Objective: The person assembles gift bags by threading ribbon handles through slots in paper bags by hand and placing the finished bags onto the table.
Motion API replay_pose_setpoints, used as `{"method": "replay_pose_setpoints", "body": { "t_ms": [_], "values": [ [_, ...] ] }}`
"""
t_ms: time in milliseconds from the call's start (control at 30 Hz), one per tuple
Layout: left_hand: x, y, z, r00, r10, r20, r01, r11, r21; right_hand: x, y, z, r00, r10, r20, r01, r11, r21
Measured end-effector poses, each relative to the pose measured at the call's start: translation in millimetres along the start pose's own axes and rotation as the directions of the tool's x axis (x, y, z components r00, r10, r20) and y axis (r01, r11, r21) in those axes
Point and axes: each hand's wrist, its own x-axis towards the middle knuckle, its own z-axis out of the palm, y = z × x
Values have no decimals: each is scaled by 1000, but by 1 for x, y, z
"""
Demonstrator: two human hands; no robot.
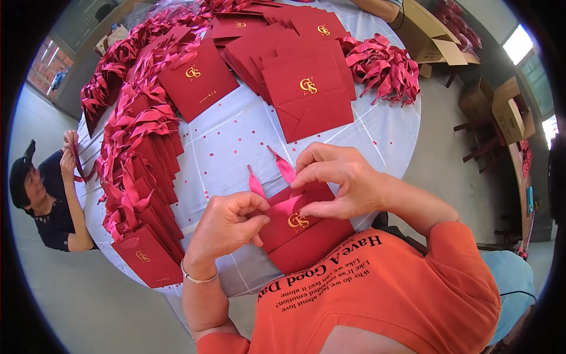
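A red paper gift bag [300,248] with a gold emblem lies at the table's near edge, against my orange shirt. A pink ribbon [285,207] runs across its upper part between my hands, and two loose ribbon ends stick up beyond the bag's top edge. My left hand [231,225] is closed in a pinch at the ribbon's left end, beside the bag. Thumb and fingers of my right hand [339,182] pinch the ribbon near the emblem; the thumb lies over the bag's front. The exact grip points are partly hidden by my fingers.
Stacked red bags [308,97] lie ahead, beside a heap of pink ribbons [384,69]. A long row of ribboned bags [147,159] curves along the left. Red dots speckle the white tablecloth [236,154]. Another person [50,200] handles ribbon at left. Cardboard boxes [433,35] stand at right.
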Motion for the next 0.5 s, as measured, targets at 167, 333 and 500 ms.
{"method": "replay_pose_setpoints", "body": {
  "t_ms": [167, 333, 500],
  "values": [
    [-1, 1, 0, 1000, 22, -11, -22, 999, 29, -1, 4, 5, 997, -26, 67, 21, 997, 68],
    [0, 2, 2, 1000, 9, -25, -9, 1000, 10, -3, 9, 12, 991, -126, 45, 125, 992, 21],
    [0, -1, 3, 1000, 7, -26, -7, 1000, 4, -3, 8, 16, 900, -378, -219, 234, 840, -490]
  ]
}}
